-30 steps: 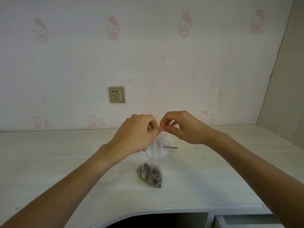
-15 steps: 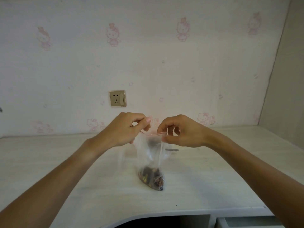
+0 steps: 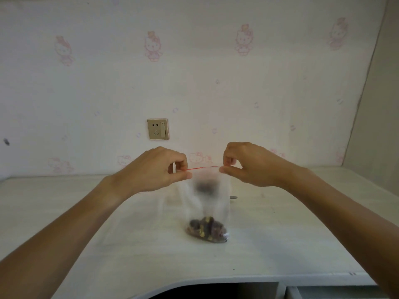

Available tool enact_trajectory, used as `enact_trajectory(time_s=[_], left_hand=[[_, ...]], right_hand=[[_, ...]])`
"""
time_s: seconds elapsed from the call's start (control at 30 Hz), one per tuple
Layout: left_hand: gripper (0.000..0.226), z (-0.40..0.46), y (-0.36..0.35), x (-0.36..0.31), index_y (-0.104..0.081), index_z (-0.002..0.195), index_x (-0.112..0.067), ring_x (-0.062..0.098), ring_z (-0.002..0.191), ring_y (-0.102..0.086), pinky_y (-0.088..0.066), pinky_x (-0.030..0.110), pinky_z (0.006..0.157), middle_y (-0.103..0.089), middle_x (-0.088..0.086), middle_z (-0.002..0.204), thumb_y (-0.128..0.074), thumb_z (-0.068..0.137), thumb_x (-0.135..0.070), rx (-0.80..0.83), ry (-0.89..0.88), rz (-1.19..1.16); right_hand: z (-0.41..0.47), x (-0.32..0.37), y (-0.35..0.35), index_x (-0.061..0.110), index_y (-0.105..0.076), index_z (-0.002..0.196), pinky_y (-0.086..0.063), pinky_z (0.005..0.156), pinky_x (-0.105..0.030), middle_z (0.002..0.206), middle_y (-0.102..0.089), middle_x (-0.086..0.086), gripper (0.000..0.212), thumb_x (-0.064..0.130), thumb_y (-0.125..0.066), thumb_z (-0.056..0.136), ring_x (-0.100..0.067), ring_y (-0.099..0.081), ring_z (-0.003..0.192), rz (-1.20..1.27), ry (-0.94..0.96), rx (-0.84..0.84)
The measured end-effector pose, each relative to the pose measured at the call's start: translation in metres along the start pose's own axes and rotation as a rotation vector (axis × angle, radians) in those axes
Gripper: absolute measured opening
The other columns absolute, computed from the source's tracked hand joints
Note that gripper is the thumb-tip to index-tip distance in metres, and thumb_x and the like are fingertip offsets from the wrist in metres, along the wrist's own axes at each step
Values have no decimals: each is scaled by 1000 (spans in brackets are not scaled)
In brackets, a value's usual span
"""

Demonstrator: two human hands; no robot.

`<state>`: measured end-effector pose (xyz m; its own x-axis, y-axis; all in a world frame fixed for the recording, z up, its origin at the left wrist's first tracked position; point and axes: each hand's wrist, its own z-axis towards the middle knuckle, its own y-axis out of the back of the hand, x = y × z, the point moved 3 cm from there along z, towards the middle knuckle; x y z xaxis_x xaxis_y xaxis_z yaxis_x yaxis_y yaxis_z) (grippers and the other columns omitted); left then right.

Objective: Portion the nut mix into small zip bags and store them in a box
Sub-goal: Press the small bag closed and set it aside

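Note:
A clear small zip bag (image 3: pixel 204 203) with a red zip line along its top stands on the white desk (image 3: pixel 86 244). Brown nut mix (image 3: pixel 206 230) fills its bottom. My left hand (image 3: pixel 158 169) pinches the left end of the zip line between thumb and forefinger. My right hand (image 3: pixel 246 164) pinches the right end. The zip line is stretched taut between them. Through the bag a dark blurred shape and a metal handle (image 3: pixel 233 197) show behind it; what they belong to is unclear.
A wall socket (image 3: pixel 158 128) sits on the patterned wall behind the desk. A side wall closes the desk on the right. The desk's curved front edge (image 3: pixel 194 282) runs near the bottom, with a dark gap below it.
My hands have moved apart along the bag's top, from touching each other to the two ends of the red zip line. The bag top is now spread wide and flat.

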<state>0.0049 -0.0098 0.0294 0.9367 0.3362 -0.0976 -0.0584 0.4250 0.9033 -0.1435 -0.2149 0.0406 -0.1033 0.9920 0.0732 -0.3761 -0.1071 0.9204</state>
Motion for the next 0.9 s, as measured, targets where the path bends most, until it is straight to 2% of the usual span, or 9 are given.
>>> enact_trajectory(time_s=[0.2, 0.27, 0.37, 0.43, 0.53, 0.67, 0.73, 0.8, 0.9], left_hand=[[37, -4, -8, 0, -68, 78, -33, 6, 69, -70, -50, 21, 67, -67, -19, 87, -58, 91, -67, 71, -16, -229], [37, -5, -14, -4, -70, 80, -32, 10, 63, -71, -48, 14, 63, -70, -21, 82, -59, 94, -64, 63, -26, -325], [37, 1, -21, -12, -73, 88, -31, 11, 59, -71, -49, 15, 62, -72, -18, 83, -56, 96, -63, 55, -47, -355], [38, 6, -25, -18, -74, 92, -31, 11, 55, -71, -53, 19, 63, -72, -16, 85, -53, 96, -63, 87, -56, -373], [25, 9, -28, -24, -73, 92, -36, 12, 50, -71, -49, 13, 60, -72, -15, 84, -57, 101, -53, 136, -73, -424], [22, 1, -27, -17, -70, 84, -41, 12, 50, -71, -46, 11, 57, -72, -17, 82, -66, 94, -60, 150, -36, -392], [26, -2, -26, -10, -66, 82, -39, 8, 52, -70, -45, 20, 59, -71, -19, 77, -66, 91, -64, 159, -4, -275], [23, -1, -23, -5, -64, 85, -39, 7, 56, -69, -46, 27, 62, -70, -23, 81, -67, 92, -61, 157, 3, -194], [23, 4, -19, -6, -61, 88, -35, 10, 58, -69, -47, 24, 63, -69, -21, 88, -70, 92, -56, 141, 3, -246]], right_hand=[[-2, -13, 2, 21, -71, 99, -47, 79, -26, 100, -66, 9, 15, 32, -61, 102, -10, -61, 92, 80, -30, 22], [-3, -13, 0, 23, -72, 103, -45, 87, -25, 108, -66, 9, 9, 27, -65, 99, -10, -60, 102, 85, -16, 14], [-2, -1, -8, 25, -72, 108, -40, 99, -25, 120, -62, 11, 16, 31, -74, 92, -7, -52, 113, 102, 34, -11], [2, 12, -13, 23, -74, 106, -44, 97, -29, 114, -65, 10, 18, 34, -75, 91, -8, -55, 108, 131, 84, -34], [8, 22, -15, 15, -77, 101, -52, 89, -35, 99, -73, 4, 14, 27, -74, 94, -14, -64, 93, 229, 113, 6], [6, 13, -7, 10, -78, 96, -55, 86, -33, 90, -76, 1, 8, 16, -75, 93, -15, -69, 86, 400, 58, 21], [2, 6, -5, 10, -78, 94, -55, 85, -33, 88, -76, 2, 5, 15, -76, 92, -15, -68, 85, 422, 32, 53], [0, 2, -5, 11, -77, 91, -56, 86, -33, 87, -75, 2, 3, 13, -78, 90, -15, -68, 84, 421, 19, 90], [1, 2, -6, 12, -72, 85, -56, 80, -30, 82, -71, 5, 8, 14, -79, 89, -14, -65, 79, 403, 14, 106]])
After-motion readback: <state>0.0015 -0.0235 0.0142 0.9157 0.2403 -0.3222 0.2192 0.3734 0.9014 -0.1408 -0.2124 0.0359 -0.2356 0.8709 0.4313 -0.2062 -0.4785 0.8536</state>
